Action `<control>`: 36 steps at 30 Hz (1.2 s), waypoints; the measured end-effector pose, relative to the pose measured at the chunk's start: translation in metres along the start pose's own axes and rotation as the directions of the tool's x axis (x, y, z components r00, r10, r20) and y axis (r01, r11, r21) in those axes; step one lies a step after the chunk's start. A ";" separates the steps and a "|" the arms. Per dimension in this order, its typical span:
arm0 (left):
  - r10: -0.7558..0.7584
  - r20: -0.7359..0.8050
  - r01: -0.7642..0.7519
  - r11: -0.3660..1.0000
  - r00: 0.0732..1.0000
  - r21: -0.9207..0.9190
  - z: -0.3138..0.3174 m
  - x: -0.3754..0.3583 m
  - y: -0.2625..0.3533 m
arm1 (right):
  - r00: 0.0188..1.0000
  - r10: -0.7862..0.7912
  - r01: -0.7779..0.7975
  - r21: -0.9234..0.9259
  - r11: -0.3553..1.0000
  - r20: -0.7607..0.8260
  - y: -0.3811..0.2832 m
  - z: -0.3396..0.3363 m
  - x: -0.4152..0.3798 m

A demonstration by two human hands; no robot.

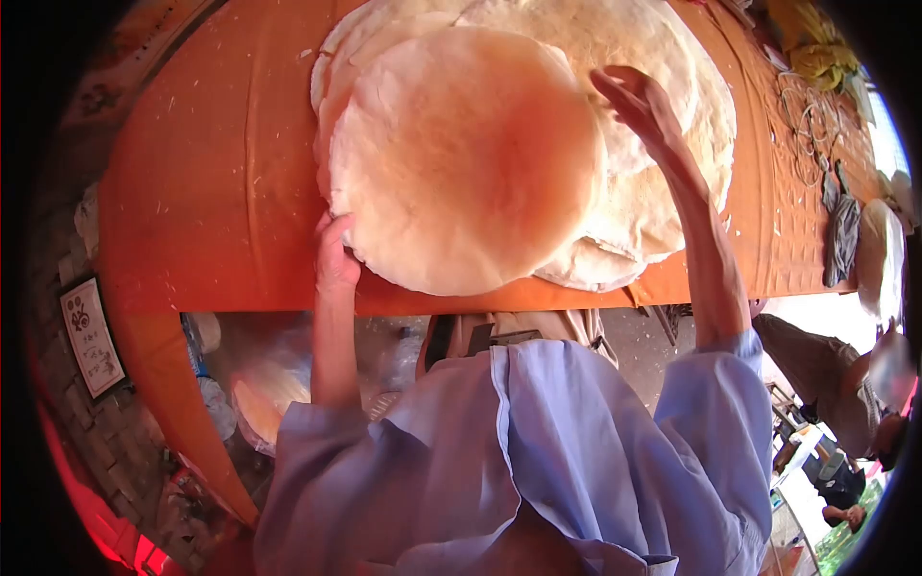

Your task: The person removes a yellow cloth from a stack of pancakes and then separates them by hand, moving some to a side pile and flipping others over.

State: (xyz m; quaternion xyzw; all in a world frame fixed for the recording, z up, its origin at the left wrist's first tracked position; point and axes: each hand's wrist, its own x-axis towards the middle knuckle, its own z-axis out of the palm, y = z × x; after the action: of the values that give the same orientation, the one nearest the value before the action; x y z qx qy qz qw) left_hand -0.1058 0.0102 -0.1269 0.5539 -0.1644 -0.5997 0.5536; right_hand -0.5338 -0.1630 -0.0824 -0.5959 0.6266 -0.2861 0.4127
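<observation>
A large round flatbread (442,173) lies on top of a stack of flatbreads (663,202) on the orange-covered table. My left hand (336,252) holds the flatbread's lower left rim, fingers at the edge and partly hidden. Over the right side of the stack, beside the top flatbread's right edge, is my right hand (636,101). Its fingers are loosely bent and apart, with nothing in them. The front rim of the top flatbread reaches close to the table's near edge.
The orange table cover (192,192) carries scattered crumbs. At the right end lie a coiled cord (812,120), dark gloves (842,230) and yellow cloth (821,58). Below the table is a plastic bag with bread (264,403). A framed sign (93,336) stands left; people (836,384) are at right.
</observation>
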 end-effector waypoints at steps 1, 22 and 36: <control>-0.007 -0.017 0.006 0.998 1.000 -0.056 0.006 -0.005 0.002 | 1.000 -0.008 0.008 0.024 1.000 0.028 -0.007 0.010 0.007; 0.308 -0.226 -0.252 0.936 0.924 0.243 0.026 0.011 -0.063 | 0.831 -0.542 0.493 -0.284 0.822 -0.128 0.023 0.073 0.064; 0.546 0.395 -0.649 0.734 0.739 0.199 0.233 0.048 0.137 | 0.982 -0.189 0.190 0.152 0.970 -0.023 -0.036 0.067 0.020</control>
State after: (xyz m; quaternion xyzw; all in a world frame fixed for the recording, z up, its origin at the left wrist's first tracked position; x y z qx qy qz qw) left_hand -0.2260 -0.1733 0.0383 0.4516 -0.5166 -0.4304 0.5865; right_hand -0.4568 -0.1782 -0.0881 -0.6184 0.5447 -0.3740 0.4254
